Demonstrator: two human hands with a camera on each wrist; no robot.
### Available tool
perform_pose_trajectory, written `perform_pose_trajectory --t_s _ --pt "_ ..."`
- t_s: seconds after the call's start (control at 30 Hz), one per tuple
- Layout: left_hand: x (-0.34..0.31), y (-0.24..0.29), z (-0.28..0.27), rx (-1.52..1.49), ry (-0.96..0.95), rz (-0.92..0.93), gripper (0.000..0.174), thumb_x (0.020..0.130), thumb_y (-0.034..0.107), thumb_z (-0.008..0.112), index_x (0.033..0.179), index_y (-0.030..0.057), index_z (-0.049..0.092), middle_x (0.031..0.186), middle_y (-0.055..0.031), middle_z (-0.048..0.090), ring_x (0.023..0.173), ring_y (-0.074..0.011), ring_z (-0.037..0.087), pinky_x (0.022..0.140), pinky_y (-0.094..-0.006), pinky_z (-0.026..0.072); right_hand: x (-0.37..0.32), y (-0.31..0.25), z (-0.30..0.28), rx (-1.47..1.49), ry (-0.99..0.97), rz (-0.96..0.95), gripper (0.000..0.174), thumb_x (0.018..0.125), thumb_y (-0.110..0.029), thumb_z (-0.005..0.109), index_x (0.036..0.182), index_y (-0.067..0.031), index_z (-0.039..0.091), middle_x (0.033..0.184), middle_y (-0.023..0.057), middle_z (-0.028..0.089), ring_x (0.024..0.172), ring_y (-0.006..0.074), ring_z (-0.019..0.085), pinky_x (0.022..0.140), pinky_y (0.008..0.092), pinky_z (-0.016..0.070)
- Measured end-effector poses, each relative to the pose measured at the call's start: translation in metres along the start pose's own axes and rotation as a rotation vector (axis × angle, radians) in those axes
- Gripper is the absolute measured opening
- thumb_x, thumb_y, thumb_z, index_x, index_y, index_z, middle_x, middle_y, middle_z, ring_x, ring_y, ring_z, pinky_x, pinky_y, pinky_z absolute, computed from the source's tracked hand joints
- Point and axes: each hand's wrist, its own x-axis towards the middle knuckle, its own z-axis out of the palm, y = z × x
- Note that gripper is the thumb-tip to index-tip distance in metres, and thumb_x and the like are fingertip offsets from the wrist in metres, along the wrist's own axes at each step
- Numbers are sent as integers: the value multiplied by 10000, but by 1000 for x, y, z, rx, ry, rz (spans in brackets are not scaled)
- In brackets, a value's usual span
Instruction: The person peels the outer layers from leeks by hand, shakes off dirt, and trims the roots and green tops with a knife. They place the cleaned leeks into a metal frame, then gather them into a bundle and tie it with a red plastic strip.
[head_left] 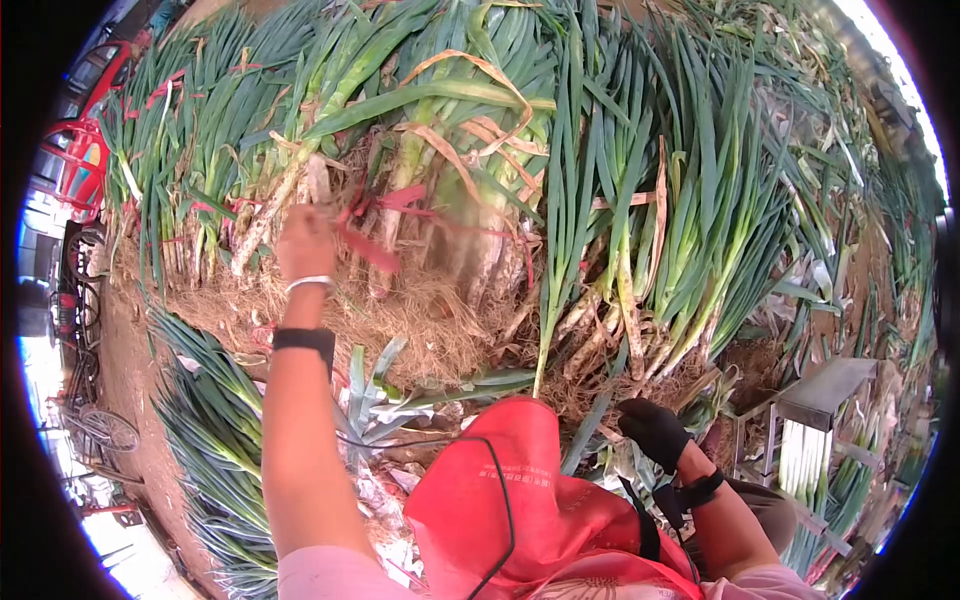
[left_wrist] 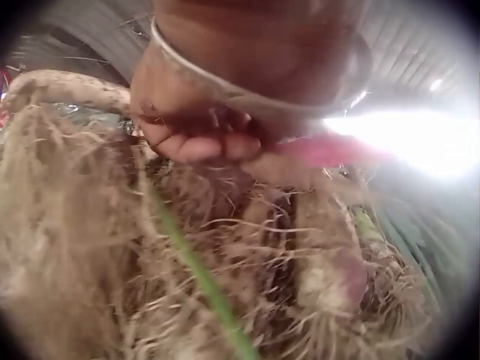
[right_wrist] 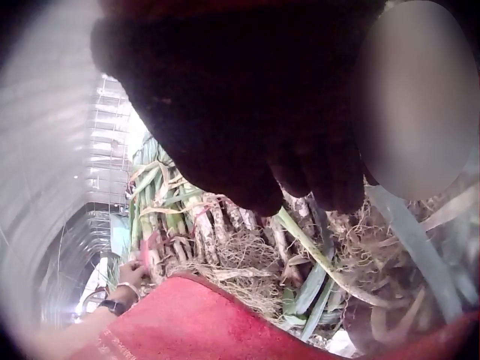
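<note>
Bundles of long green onions (head_left: pixel 440 200) with shaggy brown roots (head_left: pixel 420 330) lie in front of me. My bare left hand (head_left: pixel 300 245) is at the left part of a bundle, blurred in the head view. In the left wrist view its fingers (left_wrist: pixel 199 148) are curled, and a red strip (left_wrist: pixel 330 152) comes out beside them, above the roots. The same red strip (head_left: pixel 365 248) runs across the onion stems. My right hand (head_left: pixel 655 435), in a black glove, hangs near the roots at the right with fingers loosely bent and nothing visible in it.
More green onions (head_left: pixel 215 450) lie at the lower left. A metal stand (head_left: pixel 825 390) is at the right. A red apron (head_left: pixel 500 490) covers my lap, with a dark cable (head_left: pixel 505 500) across it. Red vehicles (head_left: pixel 85 165) and a bicycle (head_left: pixel 105 428) stand at the far left.
</note>
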Motion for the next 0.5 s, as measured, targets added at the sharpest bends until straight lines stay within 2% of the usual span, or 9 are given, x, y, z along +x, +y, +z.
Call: perform_pose_trajectory --t_s 0.03,0.07,0.1,0.23,0.3,0.33,0.4,0.43,0.5 --pt "-1 -2 -6 1 -5 0 125 857 157 597 978 128 608 1020 -67 640 886 -267 649 707 -382 520 0 0 -1 -34 1 -8 363 886 -244 587 1175 -24 592 1105 151 641 997 268 632 861 332 488" --pt "-5 -5 -16 3 99 174 131 856 167 601 981 132 611 1040 -65 641 885 -268 650 701 -381 521 -1 2 -1 -72 -6 -15 358 884 -238 588 1172 -25 593 1104 150 642 1000 263 631 860 332 488" --pt "-7 -7 -23 5 207 352 137 854 177 604 984 136 615 1061 -64 643 884 -269 651 695 -381 521 1 6 3 50 -8 -7 359 884 -236 593 1173 -23 588 1088 149 646 989 244 633 855 329 490" --pt "-19 39 -8 -71 62 477 171 839 211 621 998 151 618 1079 -57 647 897 -249 649 684 -376 527 1 -18 6 98 13 -111 360 887 -227 604 1178 -18 582 1065 138 651 963 205 631 844 314 492" --pt "-20 70 0 -69 231 675 137 828 206 622 960 171 631 995 -51 625 874 -247 640 663 -382 533 3 -25 7 -82 -19 -116 360 890 -218 614 1183 -14 577 1049 121 654 941 170 620 835 294 493" --pt "-21 78 6 -70 233 673 137 828 206 622 960 171 631 995 -51 625 874 -247 640 663 -382 533 4 -25 10 -85 -19 -117 360 890 -218 614 1183 -14 577 1049 121 654 941 170 620 835 294 493" --pt "-20 88 28 337 47 707 187 770 189 692 940 140 630 910 -68 540 804 -245 609 649 -381 515 3 -23 15 12 1 -116 360 890 -223 616 1184 -19 579 1052 121 658 947 187 631 836 299 499" --pt "-17 86 39 390 125 769 135 777 194 677 891 138 633 864 -71 478 789 -253 605 631 -384 510 2 -24 13 12 7 -109 360 890 -223 616 1184 -19 579 1052 121 658 947 187 631 836 299 499" --pt "-16 82 44 417 68 821 102 798 183 655 883 130 632 889 -75 501 799 -257 606 621 -379 511 0 -27 12 -10 -24 -71 352 891 -226 610 1180 -28 584 1063 125 657 955 208 636 845 312 500"
